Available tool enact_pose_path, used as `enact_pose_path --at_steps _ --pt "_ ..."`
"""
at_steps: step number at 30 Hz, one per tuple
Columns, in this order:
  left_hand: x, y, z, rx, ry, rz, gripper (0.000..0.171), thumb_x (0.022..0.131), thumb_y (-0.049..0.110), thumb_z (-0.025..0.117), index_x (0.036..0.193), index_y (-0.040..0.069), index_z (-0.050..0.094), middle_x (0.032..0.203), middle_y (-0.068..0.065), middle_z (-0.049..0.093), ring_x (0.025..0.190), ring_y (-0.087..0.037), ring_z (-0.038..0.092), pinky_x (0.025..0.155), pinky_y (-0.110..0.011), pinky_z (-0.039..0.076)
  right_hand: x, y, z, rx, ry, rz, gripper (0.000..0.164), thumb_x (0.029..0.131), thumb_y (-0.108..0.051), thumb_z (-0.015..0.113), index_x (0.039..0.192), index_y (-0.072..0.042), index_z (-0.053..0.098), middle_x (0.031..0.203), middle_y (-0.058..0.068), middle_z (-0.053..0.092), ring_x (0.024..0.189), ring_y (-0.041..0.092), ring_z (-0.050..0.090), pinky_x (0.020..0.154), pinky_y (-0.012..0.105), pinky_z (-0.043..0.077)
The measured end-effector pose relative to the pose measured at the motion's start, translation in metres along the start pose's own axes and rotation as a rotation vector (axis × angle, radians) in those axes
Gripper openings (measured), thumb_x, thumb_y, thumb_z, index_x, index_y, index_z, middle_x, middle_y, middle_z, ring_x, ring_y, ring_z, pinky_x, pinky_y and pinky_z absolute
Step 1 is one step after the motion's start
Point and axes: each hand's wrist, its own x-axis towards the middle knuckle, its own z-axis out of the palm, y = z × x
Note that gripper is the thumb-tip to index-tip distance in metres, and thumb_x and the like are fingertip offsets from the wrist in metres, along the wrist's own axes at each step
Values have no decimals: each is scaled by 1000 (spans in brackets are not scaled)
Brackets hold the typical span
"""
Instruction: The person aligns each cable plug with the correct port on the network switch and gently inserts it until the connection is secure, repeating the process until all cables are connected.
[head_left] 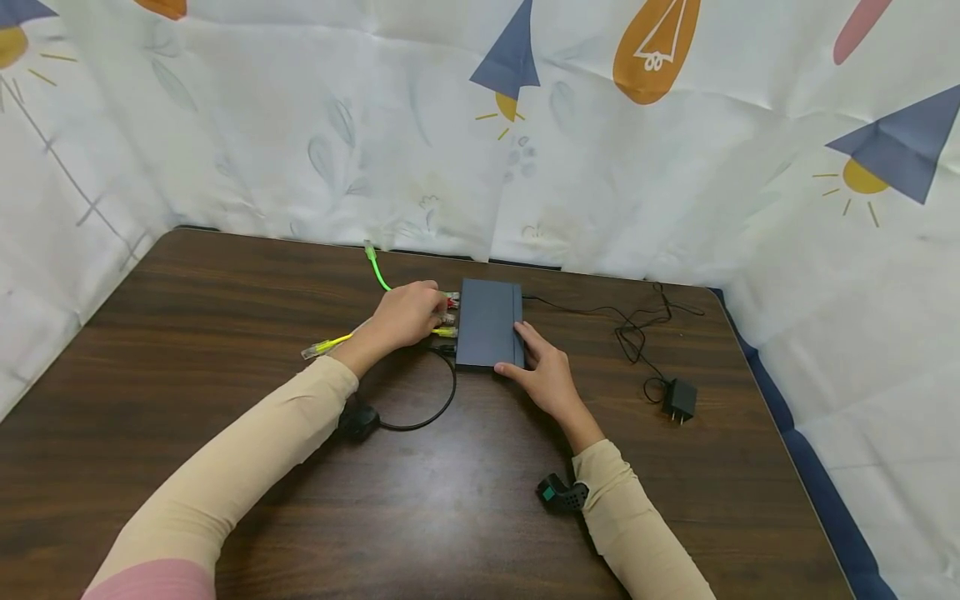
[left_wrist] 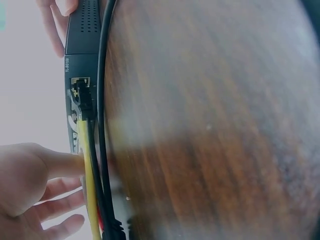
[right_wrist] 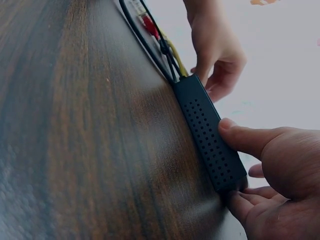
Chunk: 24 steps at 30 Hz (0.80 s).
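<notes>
A flat dark network switch (head_left: pixel 489 325) lies on the table, its row of ports facing left. Plugs sit along that side, among them a yellow network cable (left_wrist: pixel 88 170) and a black one (left_wrist: pixel 82 102). My left hand (head_left: pixel 405 317) pinches a network cable close to the ports; its fingertips are partly hidden behind the cables. My right hand (head_left: pixel 546 375) grips the switch at its near right corner, thumb on the near edge and fingers along the right side. In the right wrist view, the vented end (right_wrist: pixel 210 145) is between thumb and fingers.
A green cable plug (head_left: pixel 371 253) points toward the back edge. A yellow cable's loose plug (head_left: pixel 322 347) lies left of my wrist. The black cable (head_left: pixel 453 387) loops in front. To the right, a tangled thin cord (head_left: pixel 633 329) leads to a power adapter (head_left: pixel 679 400). A patterned curtain (head_left: pixel 405 142) hangs behind.
</notes>
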Motion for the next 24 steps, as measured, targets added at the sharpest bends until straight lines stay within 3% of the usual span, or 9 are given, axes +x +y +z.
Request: enact_pose_path --at_steps 8,14,19,21,24 --pt "1 2 -3 -12 -44 -28 6 91 16 66 95 14 70 94 -4 66 82 -23 64 65 -39 53 0 0 0 7 -2 -1 79 84 -25 75 150 -10 36 159 12 27 142 25 34 106 37 42" --pt "0 0 -3 -80 -70 -2 10 92 13 65 99 10 71 97 -7 66 84 -23 63 69 -38 52 0 0 -1 6 -2 3 79 83 -25 75 150 -10 36 159 12 27 143 25 34 106 37 42" --pt "1 -2 -5 -138 -83 52 16 92 3 60 79 6 69 84 -8 64 69 -18 50 63 -32 38 -1 -1 -1 6 -4 7 79 84 -25 75 150 -10 35 159 12 27 143 24 34 106 37 42" --pt "0 -2 -6 -150 -80 74 18 91 -1 59 79 5 71 84 -9 66 70 -19 52 63 -32 40 0 0 -1 14 -4 12 79 84 -25 75 150 -10 36 159 11 27 143 24 34 106 36 42" --pt "-1 -3 -8 -154 -75 86 18 89 -3 59 91 5 75 95 -12 71 83 -24 65 71 -36 53 1 1 -1 24 -1 22 79 83 -24 76 150 -11 36 159 11 27 143 23 34 106 35 42"
